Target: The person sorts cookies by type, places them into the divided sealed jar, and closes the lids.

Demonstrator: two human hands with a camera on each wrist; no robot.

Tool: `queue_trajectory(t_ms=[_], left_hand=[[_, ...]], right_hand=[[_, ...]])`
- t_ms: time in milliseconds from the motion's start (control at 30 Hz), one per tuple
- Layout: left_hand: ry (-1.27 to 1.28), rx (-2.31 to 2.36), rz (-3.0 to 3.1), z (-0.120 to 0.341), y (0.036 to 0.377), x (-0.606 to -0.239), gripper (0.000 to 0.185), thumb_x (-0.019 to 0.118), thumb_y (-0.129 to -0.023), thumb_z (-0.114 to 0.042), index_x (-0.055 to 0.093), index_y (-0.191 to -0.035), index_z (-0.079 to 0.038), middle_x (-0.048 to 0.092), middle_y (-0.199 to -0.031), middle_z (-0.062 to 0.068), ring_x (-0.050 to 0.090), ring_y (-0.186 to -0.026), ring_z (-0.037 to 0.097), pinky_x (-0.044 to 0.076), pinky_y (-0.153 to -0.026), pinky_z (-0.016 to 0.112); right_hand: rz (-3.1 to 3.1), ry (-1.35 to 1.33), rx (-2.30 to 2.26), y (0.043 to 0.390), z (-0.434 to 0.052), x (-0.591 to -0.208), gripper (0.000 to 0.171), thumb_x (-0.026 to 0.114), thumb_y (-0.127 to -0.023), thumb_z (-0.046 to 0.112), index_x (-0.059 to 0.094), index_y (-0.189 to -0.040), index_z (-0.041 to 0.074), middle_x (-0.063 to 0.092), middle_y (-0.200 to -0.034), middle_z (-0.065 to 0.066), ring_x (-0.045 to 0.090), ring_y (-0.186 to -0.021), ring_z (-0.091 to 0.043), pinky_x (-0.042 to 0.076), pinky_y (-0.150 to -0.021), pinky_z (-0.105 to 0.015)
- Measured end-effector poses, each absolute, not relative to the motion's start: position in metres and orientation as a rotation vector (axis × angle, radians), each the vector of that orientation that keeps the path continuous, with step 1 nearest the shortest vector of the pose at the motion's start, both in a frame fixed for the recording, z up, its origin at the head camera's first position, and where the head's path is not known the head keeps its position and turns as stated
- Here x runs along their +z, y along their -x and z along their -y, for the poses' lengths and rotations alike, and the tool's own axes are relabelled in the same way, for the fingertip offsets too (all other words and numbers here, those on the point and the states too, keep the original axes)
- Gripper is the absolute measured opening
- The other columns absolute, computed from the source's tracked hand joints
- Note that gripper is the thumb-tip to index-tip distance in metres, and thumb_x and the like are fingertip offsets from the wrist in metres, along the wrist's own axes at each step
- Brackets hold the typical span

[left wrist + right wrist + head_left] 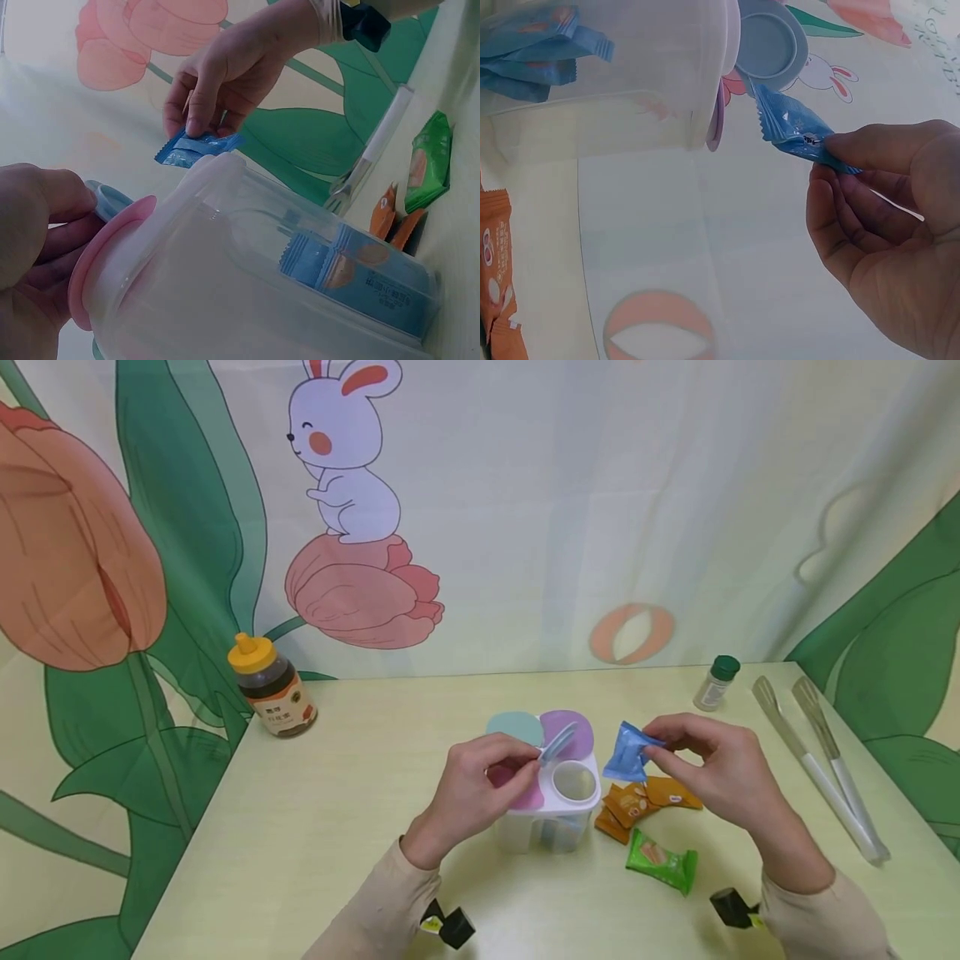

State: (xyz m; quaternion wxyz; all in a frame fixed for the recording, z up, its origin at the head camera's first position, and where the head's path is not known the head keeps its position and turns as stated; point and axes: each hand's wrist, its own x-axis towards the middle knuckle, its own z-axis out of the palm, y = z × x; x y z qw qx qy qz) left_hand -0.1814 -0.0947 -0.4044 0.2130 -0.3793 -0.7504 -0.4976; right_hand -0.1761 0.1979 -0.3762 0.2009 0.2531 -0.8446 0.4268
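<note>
On the table stands a clear storage box (516,833) with a white top and round lids in several colours. My left hand (480,779) pinches its light blue lid (558,743), which is tilted up beside a round uncovered opening (574,781). A blue snack packet (628,753) is pinched between the thumb and fingers of my right hand (716,768), just right of the box and apart from it. Through the clear wall, the left wrist view shows blue packets (375,281) lying inside the box.
Several orange packets (630,806) and a green packet (662,862) lie right of the box. Farther right are metal-ended tongs (840,768) and a green-capped jar (717,683). A yellow-capped syrup bottle (276,689) stands at the back left, before a printed curtain (510,527).
</note>
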Motion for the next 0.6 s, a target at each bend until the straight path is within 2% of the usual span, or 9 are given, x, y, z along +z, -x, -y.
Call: queue_trajectory(t_ms=[233, 600], left_hand=[[1.055, -1.393, 2.088, 0.094, 0.182, -0.404, 0.012, 0.074, -0.082, 0.000, 0.073, -0.094, -0.001, 0.072, -0.088, 0.007, 0.065, -0.073, 0.008, 0.057, -0.064, 0.017], [1.058, -1.367, 2.069, 0.095, 0.183, -0.405, 0.011, 0.073, -0.083, -0.001, 0.074, -0.093, -0.002, 0.072, -0.087, 0.007, 0.065, -0.072, 0.009, 0.057, -0.063, 0.017]], right_hand=[[2.293, -0.755, 1.276, 0.175, -0.192, -0.374, 0.031, 0.076, -0.072, -0.014, 0.072, -0.096, 0.006, 0.072, -0.086, -0.007, 0.063, -0.075, -0.006, 0.054, -0.074, -0.011], [2.258, -0.848, 1.321, 0.175, -0.185, -0.373, 0.032, 0.076, -0.073, -0.015, 0.071, -0.097, 0.006, 0.071, -0.087, -0.002, 0.063, -0.075, -0.007, 0.054, -0.073, -0.013]])
